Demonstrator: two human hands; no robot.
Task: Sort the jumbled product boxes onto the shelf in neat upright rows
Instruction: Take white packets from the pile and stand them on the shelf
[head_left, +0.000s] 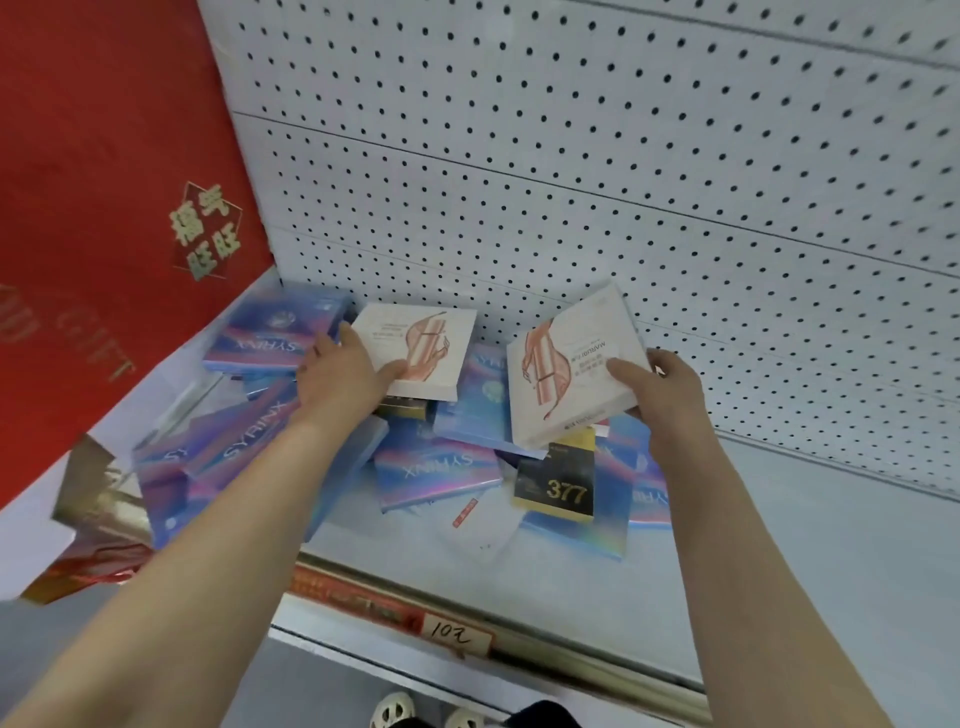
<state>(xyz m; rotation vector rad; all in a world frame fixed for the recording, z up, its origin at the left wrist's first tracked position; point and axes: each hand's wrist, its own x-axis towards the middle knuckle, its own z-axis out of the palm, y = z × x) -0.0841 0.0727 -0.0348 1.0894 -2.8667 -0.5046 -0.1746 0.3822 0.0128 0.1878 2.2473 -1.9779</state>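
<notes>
My one camera sat on my head, looking forward and down at close range over the shelf (779, 545) toward its pegboard back (623, 156).

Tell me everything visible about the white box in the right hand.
The white box is flat, square, seemingly cardboard, printed with a pink-orange line drawing and small dark text. The right hand grips its right edge, thumb on the front. It is tilted, lifted above the jumbled blue boxes and the black box marked 377.

Bright, even light; soft motion blur, edges bowed by wide-angle distortion.
</notes>
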